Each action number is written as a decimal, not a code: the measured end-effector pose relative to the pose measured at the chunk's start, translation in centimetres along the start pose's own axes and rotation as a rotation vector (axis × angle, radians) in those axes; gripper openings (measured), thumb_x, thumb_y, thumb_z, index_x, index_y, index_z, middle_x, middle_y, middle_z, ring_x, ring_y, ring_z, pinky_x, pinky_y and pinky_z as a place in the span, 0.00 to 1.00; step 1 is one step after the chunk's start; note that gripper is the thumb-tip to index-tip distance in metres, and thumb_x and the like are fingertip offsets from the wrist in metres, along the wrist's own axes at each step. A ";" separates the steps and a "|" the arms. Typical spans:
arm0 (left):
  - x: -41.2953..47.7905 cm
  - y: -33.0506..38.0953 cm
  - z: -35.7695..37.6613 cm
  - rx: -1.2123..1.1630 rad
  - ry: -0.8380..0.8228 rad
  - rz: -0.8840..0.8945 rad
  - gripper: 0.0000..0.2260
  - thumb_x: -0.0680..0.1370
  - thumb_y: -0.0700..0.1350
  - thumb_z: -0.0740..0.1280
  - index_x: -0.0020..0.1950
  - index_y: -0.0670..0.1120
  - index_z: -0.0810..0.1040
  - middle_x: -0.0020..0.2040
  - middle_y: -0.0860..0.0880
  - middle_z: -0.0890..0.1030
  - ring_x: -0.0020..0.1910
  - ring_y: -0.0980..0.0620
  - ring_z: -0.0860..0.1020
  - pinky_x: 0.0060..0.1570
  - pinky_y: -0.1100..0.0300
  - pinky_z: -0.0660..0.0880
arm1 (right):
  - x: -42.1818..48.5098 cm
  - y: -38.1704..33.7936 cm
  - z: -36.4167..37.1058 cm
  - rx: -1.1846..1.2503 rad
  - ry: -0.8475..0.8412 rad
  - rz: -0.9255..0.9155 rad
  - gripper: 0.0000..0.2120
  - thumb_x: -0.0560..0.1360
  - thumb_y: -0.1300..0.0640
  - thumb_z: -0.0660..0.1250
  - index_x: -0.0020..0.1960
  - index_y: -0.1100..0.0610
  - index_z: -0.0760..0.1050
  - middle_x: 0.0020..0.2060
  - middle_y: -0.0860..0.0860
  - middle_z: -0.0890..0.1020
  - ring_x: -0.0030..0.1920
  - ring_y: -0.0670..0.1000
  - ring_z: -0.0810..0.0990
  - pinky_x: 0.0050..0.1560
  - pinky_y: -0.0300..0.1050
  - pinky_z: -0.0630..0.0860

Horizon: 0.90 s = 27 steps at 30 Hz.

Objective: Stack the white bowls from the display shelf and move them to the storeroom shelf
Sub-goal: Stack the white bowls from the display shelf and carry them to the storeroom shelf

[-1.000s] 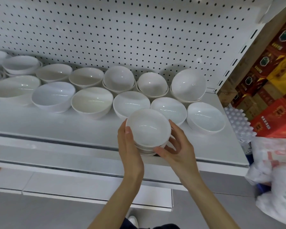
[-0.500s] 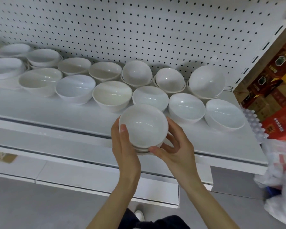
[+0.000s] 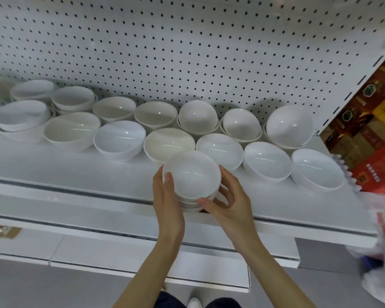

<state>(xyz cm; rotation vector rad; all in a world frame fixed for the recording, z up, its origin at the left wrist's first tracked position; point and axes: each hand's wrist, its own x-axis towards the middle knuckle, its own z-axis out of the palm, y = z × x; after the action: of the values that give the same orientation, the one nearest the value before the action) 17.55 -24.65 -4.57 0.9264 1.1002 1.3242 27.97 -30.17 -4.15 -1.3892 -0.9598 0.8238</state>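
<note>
Gripping a stack of white bowls (image 3: 191, 174) with left hand (image 3: 168, 201) and right hand (image 3: 229, 203) on either side, at the display shelf (image 3: 53, 170) near edge.

In front of me stands a white metal pegboard back panel (image 3: 187, 52) dotted with small black holes. The light is even and bright, and soft shadows lie low on the panel. A flat white metal display shelf (image 3: 53, 172) juts out from it, with 1 lower white shelf board (image 3: 120, 254) beneath. A white slotted upright post (image 3: 342, 94) ends the panel to my right, beside stacked red and brown cardboard boxes (image 3: 378, 121). Below lies a smooth grey floor (image 3: 31, 290).
</note>
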 end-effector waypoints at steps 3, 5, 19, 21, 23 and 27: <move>0.3 0.0 0.1 -0.012 -0.004 -0.007 0.22 0.77 0.61 0.58 0.68 0.54 0.70 0.62 0.56 0.76 0.59 0.60 0.75 0.53 0.64 0.72 | 0.4 -0.2 0.0 -0.031 -0.025 0.016 0.37 0.61 0.50 0.78 0.67 0.40 0.67 0.60 0.32 0.74 0.62 0.37 0.73 0.56 0.47 0.80; 0.3 0.1 0.2 -0.026 0.004 -0.014 0.21 0.78 0.61 0.59 0.68 0.54 0.70 0.62 0.55 0.76 0.60 0.58 0.75 0.54 0.63 0.72 | 0.7 -0.2 -0.6 -0.063 -0.071 0.021 0.36 0.63 0.48 0.79 0.66 0.40 0.66 0.61 0.33 0.74 0.62 0.37 0.73 0.57 0.43 0.79; 0.4 1.2 0.2 -0.087 0.004 -0.129 0.11 0.83 0.51 0.56 0.63 0.56 0.72 0.59 0.58 0.77 0.54 0.65 0.75 0.48 0.69 0.71 | 14.2 -6.7 -3.9 -0.495 -0.086 -0.182 0.07 0.72 0.59 0.72 0.46 0.49 0.80 0.41 0.49 0.81 0.41 0.46 0.80 0.50 0.39 0.77; 0.4 1.2 0.2 -0.082 -0.007 -0.137 0.13 0.83 0.52 0.55 0.65 0.55 0.72 0.59 0.59 0.77 0.53 0.66 0.76 0.46 0.71 0.71 | 16.7 -6.8 -3.1 -0.540 -0.098 -0.187 0.07 0.72 0.59 0.73 0.49 0.52 0.80 0.41 0.49 0.81 0.38 0.39 0.78 0.45 0.30 0.75; 0.4 1.2 0.2 -0.072 -0.013 -0.144 0.14 0.82 0.53 0.55 0.65 0.56 0.72 0.58 0.60 0.77 0.52 0.67 0.76 0.44 0.73 0.71 | 18.9 -6.4 -2.4 -0.583 -0.146 -0.195 0.09 0.72 0.59 0.73 0.52 0.55 0.79 0.44 0.51 0.81 0.39 0.40 0.78 0.44 0.28 0.73; 0.4 1.2 0.3 -0.068 0.016 -0.139 0.13 0.82 0.53 0.56 0.64 0.56 0.74 0.58 0.59 0.78 0.55 0.64 0.76 0.48 0.67 0.70 | 22.6 -5.1 -2.0 -0.655 -0.138 -0.200 0.16 0.72 0.55 0.73 0.59 0.56 0.76 0.50 0.52 0.79 0.49 0.48 0.78 0.52 0.38 0.73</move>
<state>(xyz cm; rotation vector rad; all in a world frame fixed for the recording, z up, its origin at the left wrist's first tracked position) 17.51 -24.16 -3.41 0.7770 1.1054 1.2489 38.71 -10.61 2.47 -1.7599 -1.5376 0.4689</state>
